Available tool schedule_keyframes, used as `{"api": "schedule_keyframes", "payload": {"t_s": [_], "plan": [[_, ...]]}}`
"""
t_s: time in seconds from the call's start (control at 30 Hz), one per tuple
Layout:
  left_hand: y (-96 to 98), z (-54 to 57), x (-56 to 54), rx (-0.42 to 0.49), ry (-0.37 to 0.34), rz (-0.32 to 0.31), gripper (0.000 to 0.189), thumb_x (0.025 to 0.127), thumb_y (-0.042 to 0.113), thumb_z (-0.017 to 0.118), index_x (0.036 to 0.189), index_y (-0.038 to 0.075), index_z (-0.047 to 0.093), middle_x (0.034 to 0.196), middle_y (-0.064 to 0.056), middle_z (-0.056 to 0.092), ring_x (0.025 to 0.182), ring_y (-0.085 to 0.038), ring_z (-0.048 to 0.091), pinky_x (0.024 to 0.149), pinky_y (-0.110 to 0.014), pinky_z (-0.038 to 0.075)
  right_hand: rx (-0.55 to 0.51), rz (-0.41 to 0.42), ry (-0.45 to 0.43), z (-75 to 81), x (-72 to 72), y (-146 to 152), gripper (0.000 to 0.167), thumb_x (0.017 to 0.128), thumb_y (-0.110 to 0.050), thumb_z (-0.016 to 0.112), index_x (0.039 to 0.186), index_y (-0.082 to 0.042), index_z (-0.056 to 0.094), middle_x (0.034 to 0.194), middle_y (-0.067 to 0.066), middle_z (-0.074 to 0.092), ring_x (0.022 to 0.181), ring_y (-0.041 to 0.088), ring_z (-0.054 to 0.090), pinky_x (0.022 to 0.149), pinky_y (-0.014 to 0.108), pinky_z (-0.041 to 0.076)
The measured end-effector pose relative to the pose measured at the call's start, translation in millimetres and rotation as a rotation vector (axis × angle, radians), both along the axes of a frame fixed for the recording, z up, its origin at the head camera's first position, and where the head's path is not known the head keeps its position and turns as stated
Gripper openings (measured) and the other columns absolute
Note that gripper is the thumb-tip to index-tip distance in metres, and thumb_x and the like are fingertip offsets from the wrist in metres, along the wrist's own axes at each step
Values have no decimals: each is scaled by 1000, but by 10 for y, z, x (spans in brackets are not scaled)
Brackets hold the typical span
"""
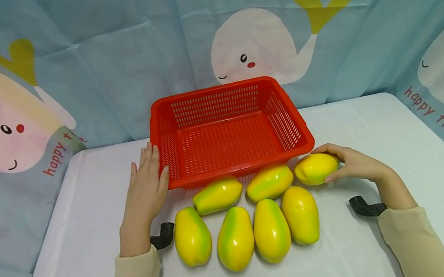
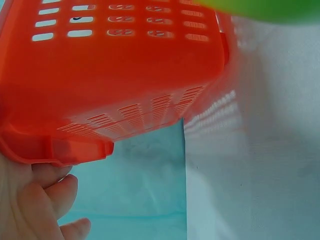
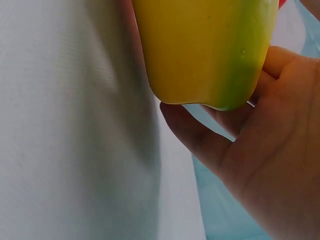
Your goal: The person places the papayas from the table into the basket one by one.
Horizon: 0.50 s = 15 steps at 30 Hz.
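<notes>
A red perforated plastic basket (image 1: 227,145) stands at the back of the table with nothing inside it. My left hand (image 1: 144,184) lies along its left rim, fingers straight in the head view and thumb at the rim; in the left wrist view, fingers (image 2: 55,200) show just under the rim's lip. My right hand (image 1: 354,163) holds the right end of a yellow-green papaya (image 1: 316,168), thumb on the near side and fingers on the far side. This papaya lies at the basket's front right corner. Its blunt end (image 3: 200,60) fills the upper right wrist view.
Two more papayas, one left (image 1: 218,195) and one right (image 1: 269,182), lie against the basket's front. Several others, among them one papaya (image 1: 192,236) at the left, form a nearer row. A blue printed curtain (image 1: 115,68) hangs behind the white table (image 1: 71,259).
</notes>
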<state>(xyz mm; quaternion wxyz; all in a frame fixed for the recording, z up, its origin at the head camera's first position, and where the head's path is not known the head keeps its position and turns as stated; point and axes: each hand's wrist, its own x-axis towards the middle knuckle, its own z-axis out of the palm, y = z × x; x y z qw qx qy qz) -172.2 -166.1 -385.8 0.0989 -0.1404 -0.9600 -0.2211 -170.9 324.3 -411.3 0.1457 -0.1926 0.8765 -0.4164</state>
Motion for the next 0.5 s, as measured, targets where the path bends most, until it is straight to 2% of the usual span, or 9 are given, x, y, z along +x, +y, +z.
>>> {"api": "schedule_keyframes", "payload": {"t_s": [0.27, 0.5], "plan": [[-5, 1, 11, 16, -9, 1, 57, 102, 25, 35, 148, -4, 18, 155, -19, 13, 143, -33, 10, 111, -56, 5, 28, -38, -11, 46, 7, 70, 53, 80, -21, 75, 127, -15, 51, 118, 2, 55, 101, 15, 50, 88, 26, 42], [0, 0, 8, 18, -9, 1, 57, 102, 26, 35, 148, -4, 18, 155, -18, 13, 143, -32, 9, 111, -56, 5, 44, -61, 17, 103, 31, 102, 52, 82, -22, 73, 128, -15, 51, 119, 1, 55, 102, 14, 49, 89, 26, 41]]}}
